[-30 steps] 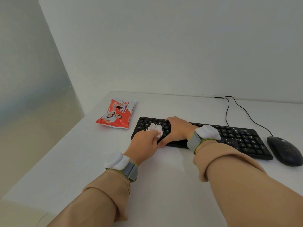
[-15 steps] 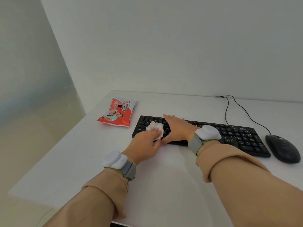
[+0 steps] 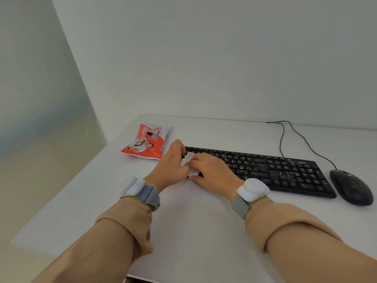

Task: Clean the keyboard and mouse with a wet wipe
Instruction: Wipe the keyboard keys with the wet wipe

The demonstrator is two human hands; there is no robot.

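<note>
A black keyboard (image 3: 271, 170) lies across the white desk, with a black wired mouse (image 3: 350, 186) just off its right end. Both of my hands meet over the keyboard's left end. A crumpled white wet wipe (image 3: 190, 158) shows between them, lying on the keys. My left hand (image 3: 170, 166) has its fingers curled round the wipe at the keyboard's left edge. My right hand (image 3: 213, 170) lies over the keys with its fingertips curled onto the same wipe. Most of the wipe is hidden by my fingers.
A red and white wet wipe pack (image 3: 146, 142) lies on the white desk (image 3: 193, 225) left of the keyboard, close to my left hand. Black cables (image 3: 282, 137) run from the keyboard and mouse back to the wall. The desk's left edge is near the pack.
My right hand has slid left along the keys and its fingertips have closed onto the wipe. My left hand has shifted up to the keyboard's left corner. The view has dropped slightly.
</note>
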